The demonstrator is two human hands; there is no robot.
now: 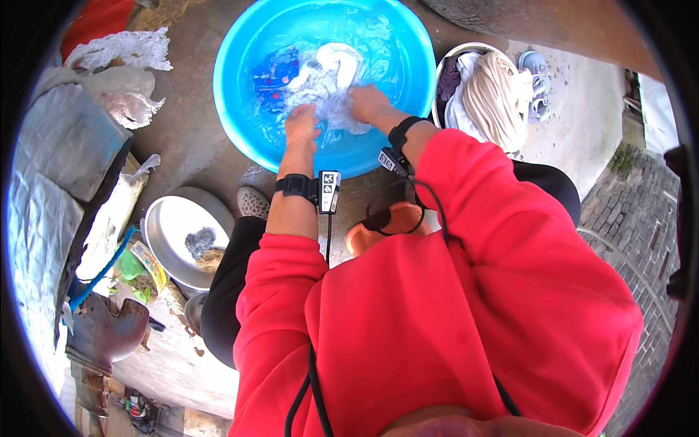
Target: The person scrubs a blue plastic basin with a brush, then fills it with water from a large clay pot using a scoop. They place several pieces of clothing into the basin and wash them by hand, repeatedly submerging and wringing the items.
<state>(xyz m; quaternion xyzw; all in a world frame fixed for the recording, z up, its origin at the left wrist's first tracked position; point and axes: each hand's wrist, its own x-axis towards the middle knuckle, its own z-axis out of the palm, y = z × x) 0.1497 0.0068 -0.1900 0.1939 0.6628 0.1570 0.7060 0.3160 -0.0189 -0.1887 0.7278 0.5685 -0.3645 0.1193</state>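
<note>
A large blue plastic basin [229,123] of water stands before me. White cloth [339,63] and a dark blue cloth with red spots [273,82] lie in the water. My left hand [301,124] is at the near side of the white cloth, its fingertips at the water; whether they grip any cloth cannot be told. My right hand [367,104] reaches down at the right of the same cloth, its fingers partly hidden by splashing water. Both wrists wear black straps with small devices.
At the right, a basin [443,60] holds beige, white and dark cloth, with grey shoes [538,82] beyond. A metal pan [164,240] with scouring wool stands lower left. An orange plastic container [357,238] is close to my body. Wrapped bundles [71,142] line the left side.
</note>
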